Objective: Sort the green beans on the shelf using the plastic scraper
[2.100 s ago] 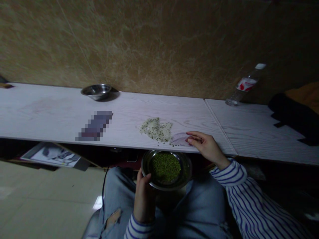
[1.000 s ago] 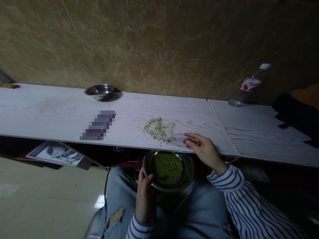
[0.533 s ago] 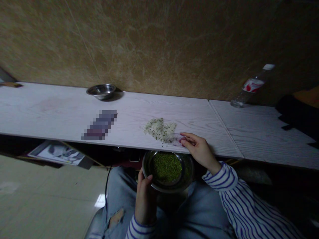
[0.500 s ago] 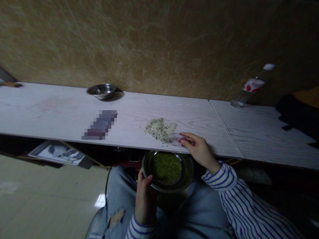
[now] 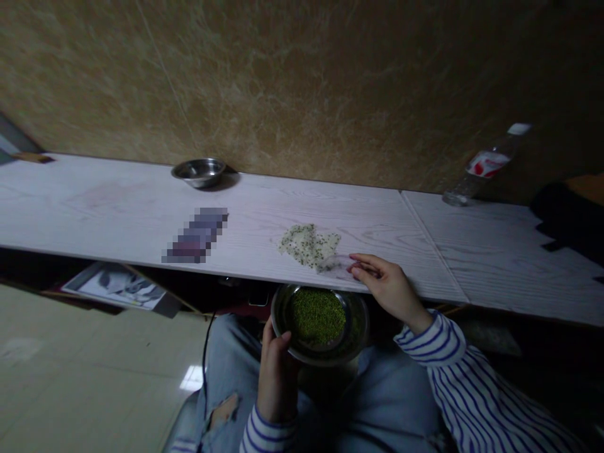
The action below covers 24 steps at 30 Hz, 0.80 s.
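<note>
A steel bowl (image 5: 357,343) rests over my lap, just under the counter's front edge. Small green beans (image 5: 319,316), apparently mung beans, lie in it. My left hand (image 5: 277,358) grips its left rim, thumb on top. On the counter is a pile of white grains mixed with dark green beans (image 5: 309,244). My right hand (image 5: 389,283) pinches a clear plastic piece (image 5: 333,267) at the pile's near right edge. The piece looks like a small cup or scoop, but its exact shape is hard to make out.
The pale wooden counter (image 5: 264,207) runs along a marbled wall. A small steel bowl (image 5: 199,172) stands at the back left, with a pixelated flat object (image 5: 197,236) in front. A plastic bottle (image 5: 486,165) and dark cloth (image 5: 570,217) are at the right. Beneath lies an open shelf (image 5: 117,286).
My right hand has drawn slightly to the right with the clear plastic piece. My left hand keeps its hold on the bowl. The whole view has shifted a little.
</note>
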Each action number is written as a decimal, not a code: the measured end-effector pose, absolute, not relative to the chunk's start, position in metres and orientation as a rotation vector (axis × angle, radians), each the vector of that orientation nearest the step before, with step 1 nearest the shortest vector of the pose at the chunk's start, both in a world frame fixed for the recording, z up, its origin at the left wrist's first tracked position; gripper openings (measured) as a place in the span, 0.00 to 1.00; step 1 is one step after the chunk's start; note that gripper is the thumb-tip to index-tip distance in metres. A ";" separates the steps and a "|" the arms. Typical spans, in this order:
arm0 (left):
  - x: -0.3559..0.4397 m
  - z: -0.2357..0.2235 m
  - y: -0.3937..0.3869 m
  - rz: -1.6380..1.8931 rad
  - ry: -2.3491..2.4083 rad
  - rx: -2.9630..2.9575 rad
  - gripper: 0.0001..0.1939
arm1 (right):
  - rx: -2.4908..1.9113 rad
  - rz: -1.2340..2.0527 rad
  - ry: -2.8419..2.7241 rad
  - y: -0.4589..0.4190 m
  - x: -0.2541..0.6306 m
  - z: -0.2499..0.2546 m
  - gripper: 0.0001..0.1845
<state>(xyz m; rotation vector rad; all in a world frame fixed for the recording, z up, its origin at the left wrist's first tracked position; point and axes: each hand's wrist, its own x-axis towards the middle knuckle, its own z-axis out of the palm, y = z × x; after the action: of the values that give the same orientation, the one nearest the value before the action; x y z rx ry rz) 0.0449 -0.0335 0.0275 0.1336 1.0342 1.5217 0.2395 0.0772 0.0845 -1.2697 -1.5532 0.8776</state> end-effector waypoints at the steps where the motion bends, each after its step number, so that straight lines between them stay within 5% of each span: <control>1: 0.045 0.027 -0.033 1.520 1.042 0.141 0.26 | -1.275 0.864 -1.548 0.079 0.240 0.083 0.16; 24: 0.043 0.016 -0.033 1.461 0.930 0.134 0.34 | -1.176 0.839 -1.506 0.136 0.237 0.075 0.18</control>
<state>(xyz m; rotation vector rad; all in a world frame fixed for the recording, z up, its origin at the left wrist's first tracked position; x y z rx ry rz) 0.0433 -0.0331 0.0163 0.1339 0.9296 1.4612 0.2365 0.1361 0.0747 -1.1757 -1.5059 0.8386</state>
